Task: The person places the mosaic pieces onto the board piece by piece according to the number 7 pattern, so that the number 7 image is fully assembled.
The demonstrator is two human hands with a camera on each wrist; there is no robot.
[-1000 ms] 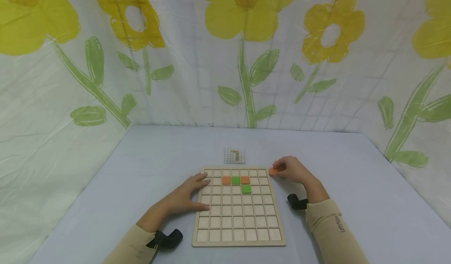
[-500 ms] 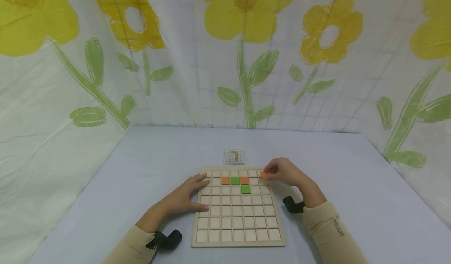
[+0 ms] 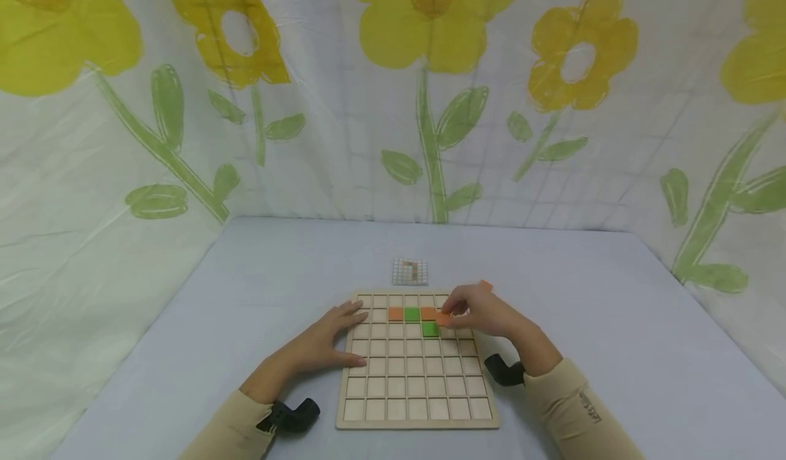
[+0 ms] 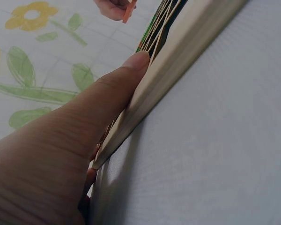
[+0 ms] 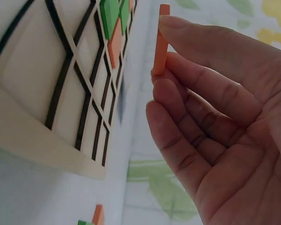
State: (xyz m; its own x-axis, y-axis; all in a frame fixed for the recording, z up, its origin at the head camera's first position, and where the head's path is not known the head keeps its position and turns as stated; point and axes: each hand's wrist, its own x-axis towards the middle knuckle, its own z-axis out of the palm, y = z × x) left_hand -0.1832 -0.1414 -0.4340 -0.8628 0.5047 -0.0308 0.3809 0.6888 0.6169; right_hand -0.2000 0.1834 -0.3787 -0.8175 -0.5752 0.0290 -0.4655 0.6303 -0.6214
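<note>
Between thumb and fingertips, my right hand point(image 3: 488, 310) pinches a square orange tile point(image 5: 161, 42) above the wooden grid board point(image 3: 405, 411). In the head view the tile overlaps the cells just right of a placed orange tile point(image 3: 427, 312). That one ends a short row with a green tile point(image 3: 411, 314) and another orange tile point(image 3: 395, 314). A second green tile point(image 3: 430, 329) sits one row nearer, under the row's right end. My left hand point(image 3: 316, 344) rests with spread fingers on the board's left edge; its thumb point(image 4: 114, 86) lies over the rim in the left wrist view.
A small card point(image 3: 409, 271) printed with a coloured grid pattern lies just beyond the board. Right of the board, partly behind my right hand, lies a loose orange tile point(image 3: 486, 285). The right wrist view also shows a loose green tile point(image 5: 85, 222) beside it.
My right hand has carried the orange tile leftward from beside the board's upper right corner to over its second row. A loose orange tile now shows behind the hand. The left hand stays put.
</note>
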